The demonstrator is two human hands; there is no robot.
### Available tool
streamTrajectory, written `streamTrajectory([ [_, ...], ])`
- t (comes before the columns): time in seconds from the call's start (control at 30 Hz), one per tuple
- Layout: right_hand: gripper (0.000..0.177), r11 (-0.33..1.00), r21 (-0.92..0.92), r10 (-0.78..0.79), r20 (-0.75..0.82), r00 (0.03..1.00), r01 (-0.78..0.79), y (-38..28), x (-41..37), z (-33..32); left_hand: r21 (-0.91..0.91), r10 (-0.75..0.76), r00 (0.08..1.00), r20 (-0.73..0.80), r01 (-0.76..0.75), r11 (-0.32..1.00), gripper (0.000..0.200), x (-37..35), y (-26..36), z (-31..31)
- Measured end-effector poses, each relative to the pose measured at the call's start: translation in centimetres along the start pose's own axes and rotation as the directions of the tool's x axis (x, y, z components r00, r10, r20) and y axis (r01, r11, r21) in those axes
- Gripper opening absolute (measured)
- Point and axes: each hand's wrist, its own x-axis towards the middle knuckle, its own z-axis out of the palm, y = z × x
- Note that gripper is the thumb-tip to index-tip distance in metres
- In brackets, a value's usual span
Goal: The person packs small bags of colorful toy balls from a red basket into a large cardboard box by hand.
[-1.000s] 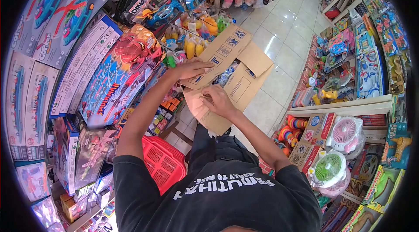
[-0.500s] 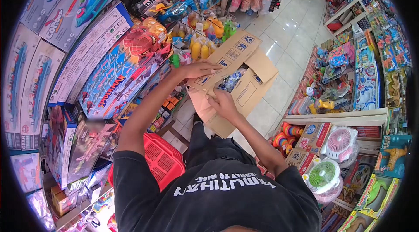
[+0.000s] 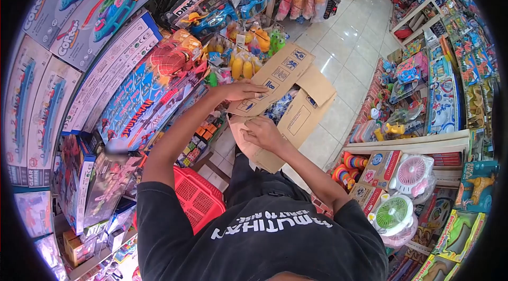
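A brown cardboard box (image 3: 299, 117) with raised flaps is in front of my body. Blue and white plastic-wrapped items (image 3: 279, 107) show through its opening. My left hand (image 3: 241, 92) lies across the long printed flap (image 3: 280, 73), its fingers stretched flat. My right hand (image 3: 262, 132) is closed with bent fingers at the near flap, and its fingertips touch or grip the cardboard edge.
A red plastic basket (image 3: 197, 199) stands beside my legs. Boxed toys (image 3: 132, 98) fill the left shelves. Bagged yellow toys (image 3: 243, 64) hang beyond my left hand. Small fans (image 3: 391, 215) and boxes stand at the right, beside the tiled floor (image 3: 338, 43).
My right hand has moved slightly left along the near flap, with its fingers more curled. My left hand has stayed on the long flap. The camera view has shifted a little.
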Motion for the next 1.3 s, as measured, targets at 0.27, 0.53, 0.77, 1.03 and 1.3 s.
streamTrajectory([
  [0.27, 0.017, 0.998, -0.015, 0.055, 0.04, 0.998, -0.054, -1.3, 1.3, 0.4, 0.02, -0.073, 0.995, 0.069, 0.072, 0.997, 0.04, 0.6, 0.2, 0.6],
  [0.53, 0.024, 0.901, 0.134, 0.422, -0.047, 0.906, -0.413, 1.8, 0.5, -0.7, -0.194, -0.052, 0.996, 0.071, 0.065, 0.979, 0.042, -0.4, -0.7, -0.2],
  [0.77, 0.036, 0.865, -0.05, 0.498, -0.048, 0.866, -0.5, 4.0, -0.3, -0.7, -0.427, -0.174, 0.972, -0.157, 0.092, 0.9, 0.039, -1.5, 1.3, 0.3],
  [1.03, 0.038, 0.816, -0.256, 0.53, -0.029, 0.847, -0.519, 5.8, -0.4, -0.3, -0.446, -0.283, 0.826, -0.488, 0.042, 0.894, 0.031, -1.4, 1.7, 4.1],
  [1.3, 0.04, 0.849, -0.236, 0.493, 0.031, 0.869, -0.473, 6.4, 0.4, -1.0, 0.124, -0.029, 0.776, -0.63, 0.137, 0.983, 0.042, -1.6, 0.8, 5.2],
])
